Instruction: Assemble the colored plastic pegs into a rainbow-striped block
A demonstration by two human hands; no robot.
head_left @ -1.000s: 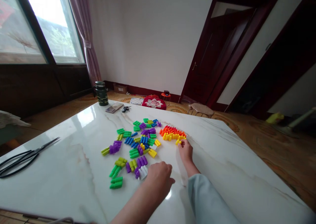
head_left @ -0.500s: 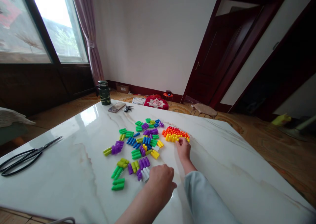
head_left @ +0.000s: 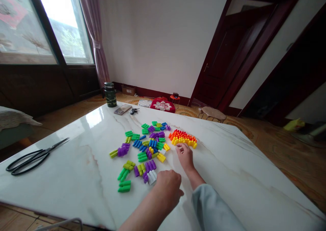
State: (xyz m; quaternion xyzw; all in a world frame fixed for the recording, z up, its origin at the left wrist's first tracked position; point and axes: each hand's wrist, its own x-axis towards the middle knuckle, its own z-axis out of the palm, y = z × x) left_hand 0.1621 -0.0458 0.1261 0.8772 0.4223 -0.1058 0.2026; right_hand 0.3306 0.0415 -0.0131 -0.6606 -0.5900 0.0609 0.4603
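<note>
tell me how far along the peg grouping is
Done: orange and yellow pegs stand packed in one block. In hand: right hand hovers beside it, open; left hand rests by white pegs. Left: green, blue and purple pegs lie scattered.

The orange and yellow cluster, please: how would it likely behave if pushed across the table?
The cluster looks like small plastic pieces packed side by side, so probably light, and it may split when pushed. The table is glossy, so it would likely slide easily. It sits low and wide, so tipping seems unlikely.
</note>
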